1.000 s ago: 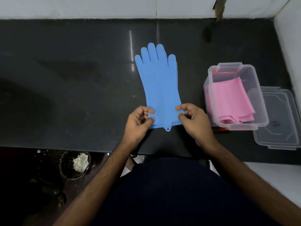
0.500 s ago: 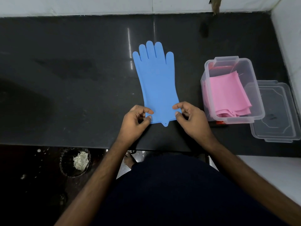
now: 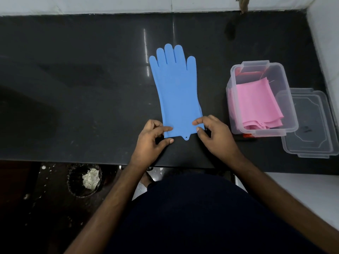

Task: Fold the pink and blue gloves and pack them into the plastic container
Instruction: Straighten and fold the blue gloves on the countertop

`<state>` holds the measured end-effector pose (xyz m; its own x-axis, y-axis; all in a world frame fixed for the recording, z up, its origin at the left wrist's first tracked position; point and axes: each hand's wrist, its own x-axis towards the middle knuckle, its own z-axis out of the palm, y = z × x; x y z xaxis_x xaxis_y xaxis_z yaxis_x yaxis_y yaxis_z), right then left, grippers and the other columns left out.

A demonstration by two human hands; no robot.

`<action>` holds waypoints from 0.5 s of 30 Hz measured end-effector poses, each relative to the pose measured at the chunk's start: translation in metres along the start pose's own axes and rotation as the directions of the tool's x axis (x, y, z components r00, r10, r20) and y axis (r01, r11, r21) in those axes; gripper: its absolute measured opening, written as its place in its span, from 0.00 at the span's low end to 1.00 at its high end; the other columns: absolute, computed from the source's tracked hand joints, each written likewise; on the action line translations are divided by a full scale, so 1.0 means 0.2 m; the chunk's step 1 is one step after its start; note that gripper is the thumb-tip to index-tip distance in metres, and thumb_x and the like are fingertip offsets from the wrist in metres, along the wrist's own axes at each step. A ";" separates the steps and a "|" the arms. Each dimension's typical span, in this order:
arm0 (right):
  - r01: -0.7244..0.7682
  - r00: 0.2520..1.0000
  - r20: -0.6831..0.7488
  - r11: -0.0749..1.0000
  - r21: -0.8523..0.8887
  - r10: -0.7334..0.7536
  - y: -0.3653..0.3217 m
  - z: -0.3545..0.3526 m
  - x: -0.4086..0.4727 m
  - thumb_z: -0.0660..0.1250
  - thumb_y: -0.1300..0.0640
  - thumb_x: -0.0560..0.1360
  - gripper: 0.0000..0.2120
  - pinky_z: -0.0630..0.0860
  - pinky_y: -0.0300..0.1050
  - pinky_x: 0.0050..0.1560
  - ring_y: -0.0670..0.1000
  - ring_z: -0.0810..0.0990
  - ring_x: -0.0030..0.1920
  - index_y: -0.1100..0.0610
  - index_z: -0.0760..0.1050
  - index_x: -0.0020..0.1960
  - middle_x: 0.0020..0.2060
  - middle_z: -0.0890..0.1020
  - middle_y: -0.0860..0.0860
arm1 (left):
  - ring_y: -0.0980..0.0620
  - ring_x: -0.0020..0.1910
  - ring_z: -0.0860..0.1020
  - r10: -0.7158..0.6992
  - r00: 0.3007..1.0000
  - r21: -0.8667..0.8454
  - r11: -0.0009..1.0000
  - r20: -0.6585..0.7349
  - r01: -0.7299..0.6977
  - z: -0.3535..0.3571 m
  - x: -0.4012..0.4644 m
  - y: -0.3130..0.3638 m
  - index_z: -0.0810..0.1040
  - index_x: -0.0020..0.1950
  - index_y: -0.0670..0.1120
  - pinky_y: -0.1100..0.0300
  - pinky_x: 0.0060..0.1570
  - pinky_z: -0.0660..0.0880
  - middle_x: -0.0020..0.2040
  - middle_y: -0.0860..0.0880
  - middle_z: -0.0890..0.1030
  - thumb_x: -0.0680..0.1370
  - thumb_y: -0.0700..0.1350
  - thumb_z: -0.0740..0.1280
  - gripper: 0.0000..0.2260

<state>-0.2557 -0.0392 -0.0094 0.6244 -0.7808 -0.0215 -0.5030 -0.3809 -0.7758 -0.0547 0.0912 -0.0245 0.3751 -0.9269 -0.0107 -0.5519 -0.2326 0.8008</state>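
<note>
A blue glove lies flat on the black counter, fingers pointing away from me. My left hand pinches the cuff's near left corner between thumb and forefinger. At the near right corner my right hand pinches the cuff the same way. To the right stands a clear plastic container with folded pink gloves inside.
The container's clear lid lies flat to the right of it, near the white wall. The counter's front edge runs just behind my wrists. Below it on the left, a dark bin stands on the floor.
Both hands keep their pinch on the cuff corners. The glove stays flat; only the view shifts slightly.
</note>
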 end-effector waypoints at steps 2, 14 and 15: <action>0.068 0.997 0.052 0.992 -0.103 -0.063 0.00 0.01 -0.02 0.70 0.63 0.79 0.11 0.71 0.37 0.57 0.44 0.74 0.54 0.58 0.81 0.60 0.52 0.74 0.47 | 0.58 0.49 0.76 0.007 0.999 0.004 1.000 -0.040 -0.007 0.01 -0.03 0.00 0.85 0.62 0.46 0.68 0.52 0.74 0.50 0.51 0.75 0.74 0.37 0.78 0.17; 0.081 0.996 -0.019 0.974 -0.211 -0.087 0.12 0.03 -0.07 0.65 0.64 0.82 0.12 0.64 0.34 0.69 0.50 0.76 0.66 0.58 0.80 0.64 0.61 0.82 0.53 | 0.52 0.53 0.79 0.102 0.983 0.135 0.987 -0.155 -0.081 0.07 -0.06 -0.02 0.85 0.62 0.44 0.61 0.54 0.77 0.52 0.51 0.79 0.75 0.38 0.77 0.15; 0.083 0.994 -0.045 0.970 -0.230 -0.095 0.13 0.03 -0.07 0.66 0.64 0.81 0.12 0.62 0.31 0.67 0.50 0.76 0.64 0.58 0.81 0.63 0.60 0.83 0.52 | 0.51 0.55 0.79 0.124 0.980 0.157 0.983 -0.156 -0.100 0.07 -0.06 -0.02 0.85 0.62 0.44 0.60 0.55 0.77 0.53 0.51 0.80 0.75 0.38 0.77 0.15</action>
<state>-0.2737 -0.0343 -0.0330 0.6423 -0.7622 0.0808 -0.5735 -0.5478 -0.6092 -0.0667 0.0986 -0.0353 0.4149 -0.8914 0.1825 -0.6966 -0.1821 0.6939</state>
